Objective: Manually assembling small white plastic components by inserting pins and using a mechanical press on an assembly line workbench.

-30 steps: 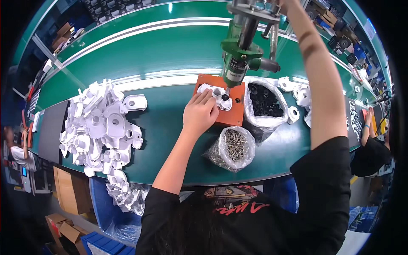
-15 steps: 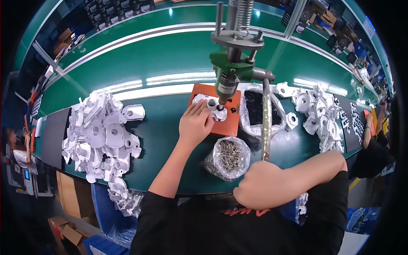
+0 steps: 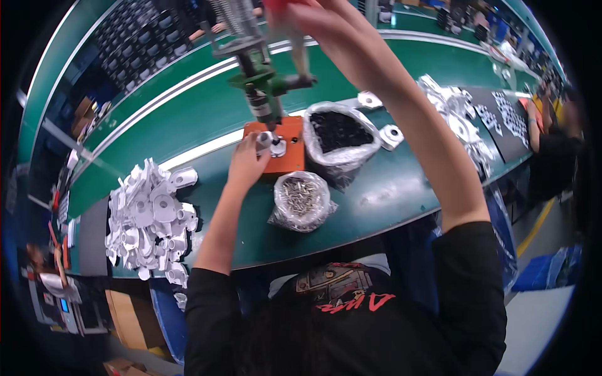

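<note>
My left hand [image 3: 248, 161] grips a white plastic part [image 3: 278, 149] on an orange fixture block [image 3: 293, 139], fingers closed about its near-left side. Directly over the part stands a green and metal press or driver head [image 3: 258, 100], its tip down at the part. My right arm stretches up to the top of the picture, where my right hand [image 3: 307, 17], blurred by motion, is closed at the upper end of the lever [image 3: 300, 59], beside something red.
Near the block sit a clear bag of metal screws [image 3: 301, 197] and a bag of small black pieces [image 3: 342, 131]. White plastic parts heap up at left [image 3: 147, 216] and right [image 3: 461, 116]. Blue bins stand below the bench edge. Other people work at both far sides.
My right hand has swung the lever from low near my body up and away. The whole view has shifted and tilted. My left hand stays at the white part on the block.
</note>
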### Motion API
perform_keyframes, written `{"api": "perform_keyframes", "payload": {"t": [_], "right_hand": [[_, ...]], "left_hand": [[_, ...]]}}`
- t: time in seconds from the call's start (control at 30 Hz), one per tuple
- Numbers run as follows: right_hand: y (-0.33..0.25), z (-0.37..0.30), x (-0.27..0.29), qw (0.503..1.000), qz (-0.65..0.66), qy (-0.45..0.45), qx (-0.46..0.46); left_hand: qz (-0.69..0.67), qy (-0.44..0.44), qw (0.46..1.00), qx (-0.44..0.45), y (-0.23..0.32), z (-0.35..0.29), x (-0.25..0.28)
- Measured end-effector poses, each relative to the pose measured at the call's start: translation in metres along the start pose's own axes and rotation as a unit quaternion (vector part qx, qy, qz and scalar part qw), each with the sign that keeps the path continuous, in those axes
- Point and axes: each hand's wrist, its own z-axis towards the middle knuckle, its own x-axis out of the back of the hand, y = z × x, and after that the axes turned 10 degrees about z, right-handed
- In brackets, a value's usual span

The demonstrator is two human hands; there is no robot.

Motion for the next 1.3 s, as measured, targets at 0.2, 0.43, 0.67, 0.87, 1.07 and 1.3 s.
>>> {"api": "perform_keyframes", "payload": {"t": [0.2, 0.43, 0.67, 0.87, 1.07, 1.3], "right_hand": [[0.097, 0.041, 0.07, 0.988, -0.003, 0.145, -0.044], [0.098, -0.074, 0.116, 0.932, 0.01, 0.238, -0.272], [0.083, -0.192, 0.191, 0.702, -0.612, 0.023, -0.362], [0.123, -0.209, 0.213, 0.599, -0.687, -0.045, -0.408], [0.148, -0.239, 0.266, 0.656, -0.65, -0.03, -0.382], [0.153, -0.237, 0.29, 0.728, -0.545, 0.15, -0.387]], "left_hand": [[0.03, -0.258, 0.965, 0.045, -0.018, 0.039, 0.015], [0.171, -0.213, 0.958, -0.087, 0.023, 0.058, 0.064], [-0.085, -0.141, 0.981, 0.1, -0.062, 0.12, 0.039], [0.011, -0.001, 0.999, 0.032, -0.121, 0.122, 0.011], [-0.019, -0.087, 0.986, 0.139, -0.062, 0.02, 0.157], [0.1, -0.124, 0.909, 0.384, -0.109, -0.134, 0.231]]}}
